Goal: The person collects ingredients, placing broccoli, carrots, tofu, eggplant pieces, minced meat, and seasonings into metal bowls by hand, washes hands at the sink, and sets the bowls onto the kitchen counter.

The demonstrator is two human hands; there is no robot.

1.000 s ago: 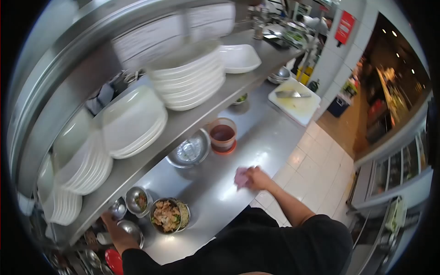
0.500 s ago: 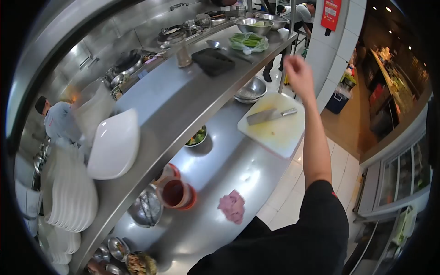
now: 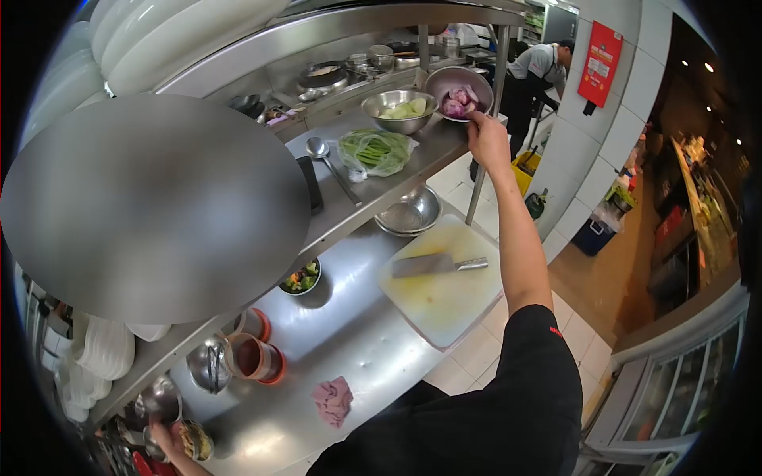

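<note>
At the upper shelf's right end, my right hand (image 3: 488,141) grips the rim of a metal bowl (image 3: 441,82) holding purple-red pieces. That bowl is tilted toward me, beside a bowl of pale green slices (image 3: 399,112). Bagged green vegetables (image 3: 376,152) and a spoon (image 3: 332,170) lie nearby on the shelf. My left hand (image 3: 164,438) is at the lower left by a metal bowl (image 3: 161,399) and a food container (image 3: 195,440); its fingers are too small and blurred to read. A crumpled pink cloth (image 3: 332,401) lies on the steel counter (image 3: 294,420).
A cleaver (image 3: 435,265) rests on the cutting board (image 3: 444,311). Red-liquid containers (image 3: 252,358) and a vegetable bowl (image 3: 302,278) stand on the counter. White plates (image 3: 107,347) are stacked at left, near a large blurred area. Another person (image 3: 540,71) stands beyond the shelf.
My right hand has let go of the pink cloth, moved up to the shelf and taken hold of the bowl of purple-red pieces. The view has shifted too.
</note>
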